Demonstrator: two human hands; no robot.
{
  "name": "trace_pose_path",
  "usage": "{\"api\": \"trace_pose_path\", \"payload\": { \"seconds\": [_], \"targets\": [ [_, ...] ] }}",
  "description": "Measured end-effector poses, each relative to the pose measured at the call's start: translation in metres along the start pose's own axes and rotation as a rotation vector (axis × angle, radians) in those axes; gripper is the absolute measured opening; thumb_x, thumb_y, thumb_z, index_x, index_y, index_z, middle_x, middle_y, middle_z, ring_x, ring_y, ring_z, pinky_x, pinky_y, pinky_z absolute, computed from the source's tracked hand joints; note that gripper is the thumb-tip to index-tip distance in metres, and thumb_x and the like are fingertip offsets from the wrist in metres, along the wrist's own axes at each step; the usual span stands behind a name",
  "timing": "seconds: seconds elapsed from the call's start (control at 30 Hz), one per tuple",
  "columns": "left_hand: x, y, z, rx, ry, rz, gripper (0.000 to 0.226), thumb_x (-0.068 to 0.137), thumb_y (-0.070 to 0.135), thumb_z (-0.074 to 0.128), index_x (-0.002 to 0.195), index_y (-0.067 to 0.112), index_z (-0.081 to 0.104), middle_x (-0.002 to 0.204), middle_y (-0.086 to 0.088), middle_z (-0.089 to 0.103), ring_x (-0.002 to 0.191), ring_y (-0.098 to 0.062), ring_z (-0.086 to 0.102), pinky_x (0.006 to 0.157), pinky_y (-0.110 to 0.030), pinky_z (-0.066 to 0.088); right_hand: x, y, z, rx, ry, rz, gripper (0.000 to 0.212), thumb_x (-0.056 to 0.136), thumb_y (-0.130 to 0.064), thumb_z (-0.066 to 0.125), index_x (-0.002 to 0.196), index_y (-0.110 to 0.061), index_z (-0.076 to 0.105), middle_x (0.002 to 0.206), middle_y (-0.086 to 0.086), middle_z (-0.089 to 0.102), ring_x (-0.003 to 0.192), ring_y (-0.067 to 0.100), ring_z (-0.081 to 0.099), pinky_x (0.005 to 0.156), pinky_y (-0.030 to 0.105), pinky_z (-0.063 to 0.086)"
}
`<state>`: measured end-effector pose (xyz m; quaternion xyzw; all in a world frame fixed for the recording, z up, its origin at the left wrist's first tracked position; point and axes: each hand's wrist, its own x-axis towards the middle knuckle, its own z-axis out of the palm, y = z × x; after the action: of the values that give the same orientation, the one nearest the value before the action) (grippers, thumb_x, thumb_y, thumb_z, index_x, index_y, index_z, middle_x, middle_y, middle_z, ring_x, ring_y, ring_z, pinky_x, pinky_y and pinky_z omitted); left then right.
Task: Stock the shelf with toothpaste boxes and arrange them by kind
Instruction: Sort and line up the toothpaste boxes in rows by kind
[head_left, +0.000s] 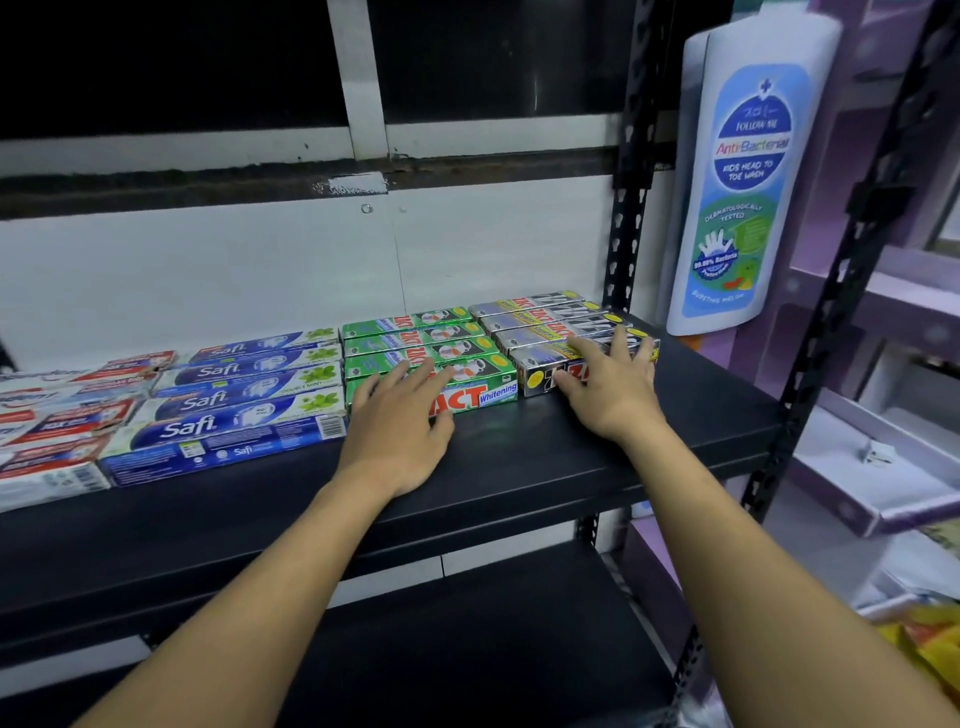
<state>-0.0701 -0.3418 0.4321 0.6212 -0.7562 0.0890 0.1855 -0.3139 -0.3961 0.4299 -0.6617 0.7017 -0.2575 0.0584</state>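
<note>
Toothpaste boxes lie in rows by kind on the black shelf (571, 457). From the left there are red and white boxes (57, 415), blue Safi boxes (234, 400), green Zact boxes (415, 338) and silver-black Zact boxes (545, 317). My left hand (400, 415) lies flat with straight fingers on the front green Zact box (483, 397). My right hand (608, 379) rests spread on the front silver-black box (540, 371), fingers over its top and thumb at its front face.
A tall white anti-bacterial wash bottle display (743, 182) hangs right of the black perforated upright (628, 208). Purple shelving (883, 467) stands at far right. A lower black shelf (467, 649) lies beneath. Yellow packaging (924, 639) shows at bottom right.
</note>
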Motion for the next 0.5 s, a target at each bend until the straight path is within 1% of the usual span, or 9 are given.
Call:
{"api": "trace_pose_path", "payload": {
  "seconds": [0.3, 0.5],
  "targets": [
    [-0.0002, 0.0002, -0.0002, 0.014, -0.006, -0.001, 0.052, 0.103, 0.042, 0.037, 0.154, 0.040, 0.024, 0.163, 0.011, 0.020, 0.151, -0.016, 0.014, 0.122, -0.040, 0.006, -0.0013, -0.0009, -0.0013, 0.047, 0.007, 0.033, 0.060, 0.094, -0.054, 0.045, 0.150, -0.041, 0.028, 0.164, 0.013, -0.006, 0.148, 0.041, -0.015, 0.121, 0.053, 0.003],
    [0.0003, 0.0007, -0.0005, 0.018, -0.003, -0.002, 0.051, 0.104, 0.041, 0.037, 0.153, 0.040, 0.025, 0.163, 0.011, 0.021, 0.151, -0.017, 0.015, 0.122, -0.040, 0.006, -0.0025, -0.0017, -0.0011, 0.045, 0.007, 0.043, 0.071, 0.086, -0.066, 0.052, 0.149, -0.041, 0.029, 0.164, 0.011, -0.006, 0.148, 0.039, -0.015, 0.120, 0.054, 0.003]
  ]
}}
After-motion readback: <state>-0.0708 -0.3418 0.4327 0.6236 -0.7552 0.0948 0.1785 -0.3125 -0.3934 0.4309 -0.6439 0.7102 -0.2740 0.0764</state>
